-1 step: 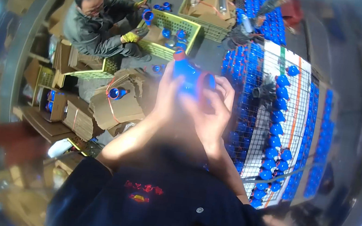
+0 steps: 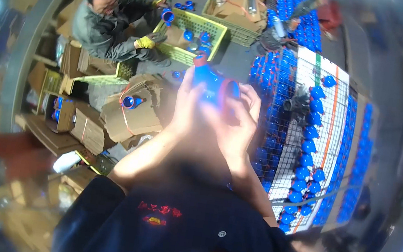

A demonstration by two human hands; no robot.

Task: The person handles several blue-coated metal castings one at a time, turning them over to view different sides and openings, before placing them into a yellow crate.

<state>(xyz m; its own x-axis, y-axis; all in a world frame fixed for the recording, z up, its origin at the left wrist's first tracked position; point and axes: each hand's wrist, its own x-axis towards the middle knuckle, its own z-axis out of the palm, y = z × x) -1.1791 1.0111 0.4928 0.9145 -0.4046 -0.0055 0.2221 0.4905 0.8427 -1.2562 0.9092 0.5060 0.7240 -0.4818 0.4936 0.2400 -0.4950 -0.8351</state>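
Fitting (image 2: 209, 81), blue with red rims, clamped between left hand (image 2: 186, 111) and right hand (image 2: 236, 126), in mid-air between cardboard (image 2: 144, 117) and white panel (image 2: 328, 64). Near cardboard's left edge, second fitting (image 2: 134, 102). Along white panel, row of blue pieces (image 2: 310, 131).

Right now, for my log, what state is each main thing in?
Glossy blue fitting with red rims: held up, blurred.
Bare left hand: gripping its left side.
Bare right hand: gripping its right side.
Flattened brown cardboard stack: strapped, bearing another blue fitting.
Yellow perforated plastic crate: open, partly filled.
Flat white surface: bearing a row of blue pieces.
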